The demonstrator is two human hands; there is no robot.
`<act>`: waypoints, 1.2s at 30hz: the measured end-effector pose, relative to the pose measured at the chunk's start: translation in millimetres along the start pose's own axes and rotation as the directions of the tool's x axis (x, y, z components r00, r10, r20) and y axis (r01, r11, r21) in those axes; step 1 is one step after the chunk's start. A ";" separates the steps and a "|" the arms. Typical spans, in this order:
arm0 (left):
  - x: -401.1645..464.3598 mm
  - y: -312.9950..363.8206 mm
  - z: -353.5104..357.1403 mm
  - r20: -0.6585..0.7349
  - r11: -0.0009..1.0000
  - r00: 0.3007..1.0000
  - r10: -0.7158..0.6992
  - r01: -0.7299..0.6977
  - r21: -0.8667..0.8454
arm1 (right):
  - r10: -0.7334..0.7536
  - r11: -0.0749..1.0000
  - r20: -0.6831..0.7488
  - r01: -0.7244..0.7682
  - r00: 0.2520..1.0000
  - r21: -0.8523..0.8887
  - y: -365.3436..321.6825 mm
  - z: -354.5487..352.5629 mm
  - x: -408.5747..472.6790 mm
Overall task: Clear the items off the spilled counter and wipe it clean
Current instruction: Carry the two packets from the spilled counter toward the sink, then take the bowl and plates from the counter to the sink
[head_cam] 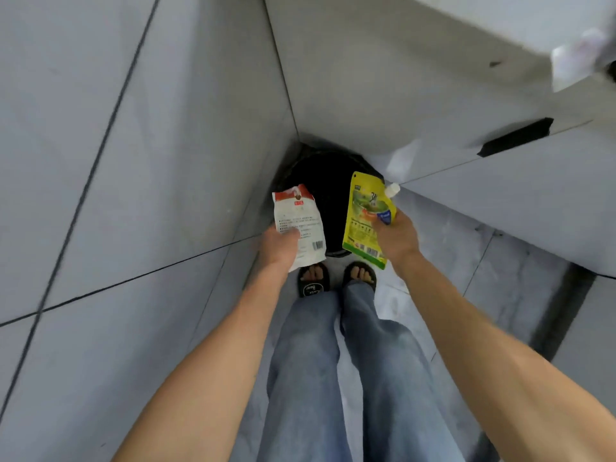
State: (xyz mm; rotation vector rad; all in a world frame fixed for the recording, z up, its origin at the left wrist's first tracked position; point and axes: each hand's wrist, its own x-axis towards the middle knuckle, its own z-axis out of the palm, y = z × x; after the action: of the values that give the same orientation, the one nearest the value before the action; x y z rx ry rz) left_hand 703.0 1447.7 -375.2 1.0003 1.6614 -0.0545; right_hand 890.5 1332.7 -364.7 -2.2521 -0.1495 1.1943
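My left hand [281, 245] pinches one crinkled white packet [300, 221]; my right hand [396, 238] grips one glossy yellow spouted pouch [365, 221] over the round black bin [328, 181].

Floor [520, 261]: grey tiles, dark joints.
Bin [328, 191]: black, stood on the floor in the corner.
Sandals [313, 281]: black, planted just before the bin.

Count for your record: two hands, your left hand [279, 245] and your right hand [396, 240], each gripping one packet. Packets: two, namely one white-and-red pouch [301, 225] in the left grip and one yellow spouted pouch [366, 217] in the right grip. Bins: one black bin [328, 181] beyond both grips. Sandals: two [313, 282].
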 end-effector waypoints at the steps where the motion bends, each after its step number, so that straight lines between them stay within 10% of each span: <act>1: 20.8 -3.6 11.0 -0.001 1.000 1.000 -0.001 0.001 0.008 | 0.001 1.000 0.001 -0.001 1.000 -0.014 6.6 10.2 20.9; 16: 144.0 -54.8 84.1 0.136 0.992 0.990 -0.043 0.026 0.124 | 0.107 0.977 0.152 -0.076 0.983 -0.199 79.7 78.4 153.3; 36: -211.4 -13.5 -91.8 0.182 0.857 0.979 0.089 -0.168 0.487 | 0.134 0.884 0.206 -0.023 0.969 -0.466 41.8 -159.7 -196.5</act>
State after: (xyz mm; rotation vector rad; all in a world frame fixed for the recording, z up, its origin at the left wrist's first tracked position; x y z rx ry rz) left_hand 622.8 1364.8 -175.2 1.4593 1.4598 -0.4858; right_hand 893.0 1158.5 -176.3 -2.5271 -0.4841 1.6055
